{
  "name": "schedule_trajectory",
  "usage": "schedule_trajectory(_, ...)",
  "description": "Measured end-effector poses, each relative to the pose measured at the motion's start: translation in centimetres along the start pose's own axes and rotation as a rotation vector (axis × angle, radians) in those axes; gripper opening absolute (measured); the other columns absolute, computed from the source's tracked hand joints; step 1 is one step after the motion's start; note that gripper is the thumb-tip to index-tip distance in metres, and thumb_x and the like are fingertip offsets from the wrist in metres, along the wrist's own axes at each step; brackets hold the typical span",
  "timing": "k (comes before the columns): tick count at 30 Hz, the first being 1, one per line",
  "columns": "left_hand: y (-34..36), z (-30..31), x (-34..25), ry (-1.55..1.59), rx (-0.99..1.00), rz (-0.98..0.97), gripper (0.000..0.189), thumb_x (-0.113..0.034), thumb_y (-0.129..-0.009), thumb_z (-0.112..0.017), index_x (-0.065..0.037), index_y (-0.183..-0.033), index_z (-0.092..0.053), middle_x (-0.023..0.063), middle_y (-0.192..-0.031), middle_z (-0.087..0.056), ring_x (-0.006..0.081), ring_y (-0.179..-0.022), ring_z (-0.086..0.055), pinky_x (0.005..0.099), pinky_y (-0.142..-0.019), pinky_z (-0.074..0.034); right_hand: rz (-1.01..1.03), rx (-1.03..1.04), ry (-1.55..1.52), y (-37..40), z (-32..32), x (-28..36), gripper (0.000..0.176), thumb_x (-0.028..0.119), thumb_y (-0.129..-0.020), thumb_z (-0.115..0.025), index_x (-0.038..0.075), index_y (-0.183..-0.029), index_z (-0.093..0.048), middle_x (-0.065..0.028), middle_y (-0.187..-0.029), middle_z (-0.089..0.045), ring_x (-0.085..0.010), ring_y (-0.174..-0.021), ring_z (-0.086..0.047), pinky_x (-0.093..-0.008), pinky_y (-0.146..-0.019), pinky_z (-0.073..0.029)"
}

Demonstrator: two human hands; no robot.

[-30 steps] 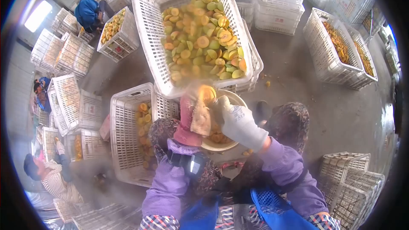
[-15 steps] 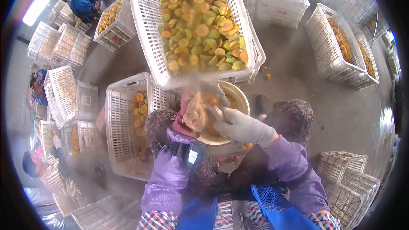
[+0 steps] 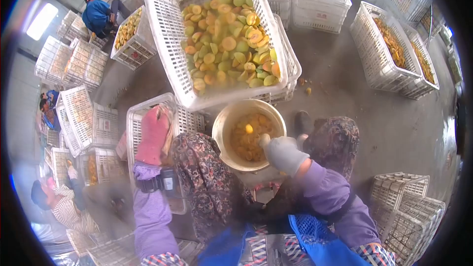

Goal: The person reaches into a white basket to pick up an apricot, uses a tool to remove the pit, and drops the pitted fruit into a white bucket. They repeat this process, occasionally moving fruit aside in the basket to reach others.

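My left hand, in a pink glove with a brownish palm side, is over the white crate at my left. Its fingers are turned away and hidden. My right hand, in a pale grey-white glove, is at the right rim of the cream bucket. Its fingers are curled closed, and what they hold is hidden. Orange fruit pieces lie in the bucket, and one bright yellow piece shows above them. In front stands a large white crate of halved green-orange fruit.
White crates of fruit stand at the right, with stacked crates behind. Crates sit at lower right. A person in blue and one in a striped top are at the left. Fruit scraps lie on the floor.
My left hand has moved left from over the bucket to the left crate. My right hand has shifted slightly right and down; the metal tool seen in it before is now hidden.
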State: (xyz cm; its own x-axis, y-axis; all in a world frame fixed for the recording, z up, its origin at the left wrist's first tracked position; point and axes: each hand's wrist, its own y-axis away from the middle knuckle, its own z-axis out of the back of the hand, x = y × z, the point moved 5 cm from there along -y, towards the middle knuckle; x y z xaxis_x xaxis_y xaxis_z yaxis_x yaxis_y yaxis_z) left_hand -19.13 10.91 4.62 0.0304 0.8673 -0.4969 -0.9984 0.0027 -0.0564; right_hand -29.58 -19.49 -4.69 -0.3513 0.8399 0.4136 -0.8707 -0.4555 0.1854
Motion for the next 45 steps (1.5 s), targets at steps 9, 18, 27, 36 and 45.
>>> schedule_trajectory(9,-12.4,-13.1,-5.8,-0.404,0.318,-0.146,0.035,-0.031,-0.085,-0.054,-0.001,-0.099,-0.067,0.0229,-0.102,-0.064,0.0384,-0.098,-0.061,0.0461,-0.086,-0.048,0.163,-0.303,0.114,0.3,3.4,1.7,0.030,0.016,-0.082,-0.059,-0.003,-0.104,-0.051,-0.0056,-0.060,-0.054,-0.0216,-0.045,-0.057,-0.0357,-0.039,-0.042)
schedule_trajectory(18,-14.5,-17.7,-6.3,-0.248,0.261,0.024,0.033,-0.022,-0.077,-0.057,0.004,-0.094,-0.066,0.0283,-0.103,-0.064,0.0402,-0.102,-0.061,0.0449,-0.091,-0.047,0.092,-0.282,0.072,-0.2,3.5,1.0,0.038,0.024,-0.075,-0.065,0.004,-0.102,-0.046,-0.0065,-0.063,-0.055,-0.0231,-0.049,-0.060,-0.0363,-0.039,-0.043)
schedule_trajectory(27,-12.8,-15.6,-5.9,-0.149,0.126,-0.030,0.033,-0.011,-0.077,-0.054,-0.008,-0.105,-0.070,0.0210,-0.106,-0.066,0.0375,-0.101,-0.061,0.0413,-0.092,-0.047,0.121,-0.557,-0.193,0.4,3.0,0.6,0.016,0.020,-0.082,-0.057,0.008,-0.087,-0.048,-0.0025,-0.054,-0.052,-0.0203,-0.039,-0.054,-0.0361,-0.035,-0.040)
schedule_trajectory(36,-3.2,-0.5,6.3,-0.621,0.353,-0.096,0.037,-0.016,-0.080,-0.058,-0.009,-0.117,-0.062,0.0213,-0.114,-0.061,0.0401,-0.109,-0.055,0.0470,-0.097,-0.043,0.112,-0.378,-0.191,1.6,4.3,0.4,0.018,0.022,-0.083,-0.058,0.009,-0.089,-0.048,-0.0053,-0.062,-0.058,-0.0257,-0.048,-0.060,-0.0416,-0.037,-0.041)
schedule_trajectory(45,-11.3,-8.5,-8.0,-0.267,0.218,-0.410,0.048,-0.028,-0.081,-0.063,-0.010,-0.125,-0.056,0.0291,-0.130,-0.049,0.0437,-0.116,-0.051,0.0463,-0.100,-0.042,0.163,-0.311,-0.191,2.2,6.2,1.2,0.039,0.019,-0.076,-0.066,0.006,-0.108,-0.047,-0.0080,-0.073,-0.055,-0.0265,-0.055,-0.060,-0.0379,-0.047,-0.046)
